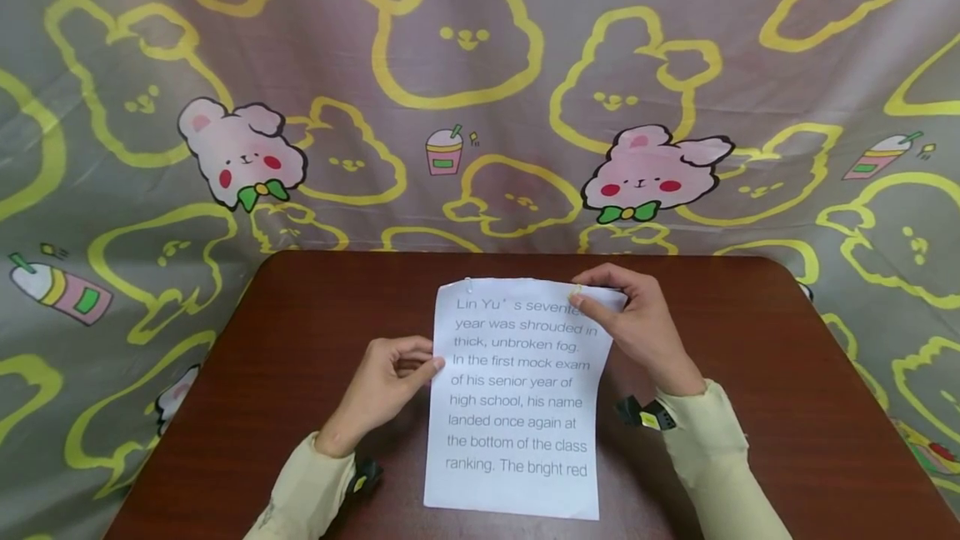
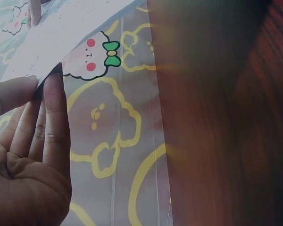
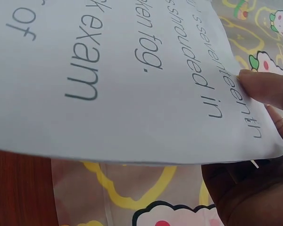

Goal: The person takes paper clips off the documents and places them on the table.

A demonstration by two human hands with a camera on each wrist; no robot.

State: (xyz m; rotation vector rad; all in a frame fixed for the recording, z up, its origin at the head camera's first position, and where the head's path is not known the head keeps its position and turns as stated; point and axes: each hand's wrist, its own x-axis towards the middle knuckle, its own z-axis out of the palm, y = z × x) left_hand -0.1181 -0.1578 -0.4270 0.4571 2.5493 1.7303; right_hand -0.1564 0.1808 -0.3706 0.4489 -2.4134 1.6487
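A sheaf of white paper (image 1: 517, 494) printed with large lines of English text stands raised in front of me, text side facing me. My left hand (image 1: 382, 386) pinches its left edge between thumb and fingers, a little above mid-height. At the top right corner, my right hand (image 1: 647, 330) holds the paper with the thumb in front and the fingers behind. A small yellow clip-like piece (image 1: 576, 292) shows by the right thumb. Near the top left corner sits a small pale paper clip (image 1: 468, 284). In the right wrist view the paper (image 3: 132, 127) bends slightly.
The hands are over a dark reddish-brown table (image 1: 300, 307) with rounded far corners. Behind it hangs a grey-pink curtain (image 1: 510, 132) with yellow outlined figures and rabbit faces. Black wrist straps (image 1: 647, 415) sit over the light sleeves (image 1: 720, 457).
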